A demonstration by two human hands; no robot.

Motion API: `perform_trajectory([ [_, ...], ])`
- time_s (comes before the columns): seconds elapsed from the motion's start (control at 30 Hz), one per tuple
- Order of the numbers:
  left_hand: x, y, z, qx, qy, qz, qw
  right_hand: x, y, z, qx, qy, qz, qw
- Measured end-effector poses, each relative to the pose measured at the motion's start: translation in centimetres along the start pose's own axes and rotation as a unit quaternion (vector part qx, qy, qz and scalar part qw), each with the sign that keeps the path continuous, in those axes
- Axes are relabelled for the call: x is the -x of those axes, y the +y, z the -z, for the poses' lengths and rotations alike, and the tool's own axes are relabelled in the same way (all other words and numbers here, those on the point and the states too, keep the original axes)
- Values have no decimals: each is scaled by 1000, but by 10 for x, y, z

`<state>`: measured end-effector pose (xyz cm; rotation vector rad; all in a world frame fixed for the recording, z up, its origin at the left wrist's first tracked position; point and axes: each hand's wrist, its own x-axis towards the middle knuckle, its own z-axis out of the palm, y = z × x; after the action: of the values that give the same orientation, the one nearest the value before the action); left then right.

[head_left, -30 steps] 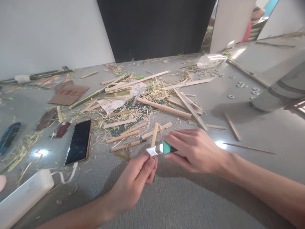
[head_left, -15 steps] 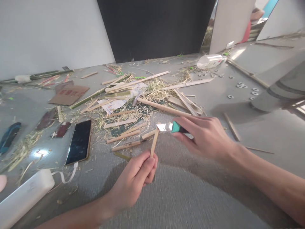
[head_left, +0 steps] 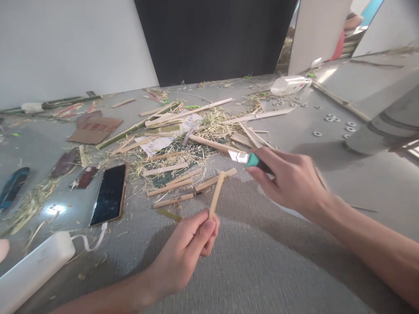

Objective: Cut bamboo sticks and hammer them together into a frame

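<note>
Head view is taking in a left hand (head_left: 188,253) and a right hand (head_left: 293,179) working over a grey bench (head_left: 242,279). The left is holding a short pale strip (head_left: 217,194), its grip clamped on the lower end with the thumb laid on top, so that the rest is sticking up and away from the wrist. That hold is probably leaving the far part free while putting the fingers out of the way at the near end. The right grip is closing round the handle of a knife (head_left: 252,160); the blade (head_left: 237,156) is pointing left, beyond and to the right of the strip's tip and apart from it. Its fingers are sitting behind the metal, presumably for safety and control.

Beyond the hands, sticks (head_left: 165,169) are lying among shavings (head_left: 216,120), seemingly within easy reach. Off to the left, a phone (head_left: 108,195) is lying flat, its cable (head_left: 103,230) leading towards a white box (head_left: 37,259); their placing is likely giving the arms room. Farther right, a bottle (head_left: 290,85) is lying on its side near scattered rings (head_left: 332,118).
</note>
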<state>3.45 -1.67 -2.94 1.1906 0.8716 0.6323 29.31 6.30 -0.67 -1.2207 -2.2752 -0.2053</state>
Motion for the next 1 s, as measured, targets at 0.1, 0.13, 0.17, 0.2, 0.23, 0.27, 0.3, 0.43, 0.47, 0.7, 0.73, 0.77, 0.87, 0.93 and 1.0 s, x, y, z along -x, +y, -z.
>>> perform_trajectory([
  [0.1, -1, -2, 1, 5, 19, -4, 1000, 5, -14, -4, -95, -40, 94, 990],
  [0.13, -1, -3, 2, 3, 24, -4, 1000, 7, -20, -6, -114, -65, 125, 983],
  [0.17, -1, -4, 2, -1, 27, -2, 1000, 9, -26, -8, -124, -90, 148, 977],
  [0.2, -1, -5, 3, -8, 29, -2, 1000, 11, -30, -10, -128, -111, 163, 972],
  [0.23, -1, -6, 3, -16, 31, -5, 999, 12, -32, -12, -127, -126, 171, 969],
  [0.27, -1, -6, 2, -24, 33, -10, 999, 12, -32, -12, -125, -130, 173, 968],
  [0.3, 0, -5, 2, -31, 34, -14, 999, 11, -30, -12, -120, -123, 165, 971],
  [0.43, 2, -2, -1, -33, 6, -9, 999, 2, -9, -6, -45, -34, 43, 997],
  [0.47, 3, -1, -1, -30, -5, -4, 1000, 0, -3, -4, -22, -14, 6, 1000],
  [0.7, -1, -5, 2, -2, 31, -1, 1000, 8, -16, -9, -132, -54, 115, 983],
  [0.73, -2, -5, 3, -6, 33, -3, 999, 11, -22, -11, -143, -79, 143, 976],
  [0.77, -2, -6, 3, -11, 32, -7, 999, 13, -27, -12, -148, -100, 161, 971],
  [0.87, -1, -5, 3, -28, 28, -18, 999, 13, -33, -14, -137, -120, 184, 966],
  [0.93, 1, -3, 2, -34, 28, -23, 999, 10, -29, -12, -118, -93, 170, 974],
  [1.0, 3, -2, 1, -38, 15, -21, 999, 6, -18, -7, -84, -48, 116, 989],
])
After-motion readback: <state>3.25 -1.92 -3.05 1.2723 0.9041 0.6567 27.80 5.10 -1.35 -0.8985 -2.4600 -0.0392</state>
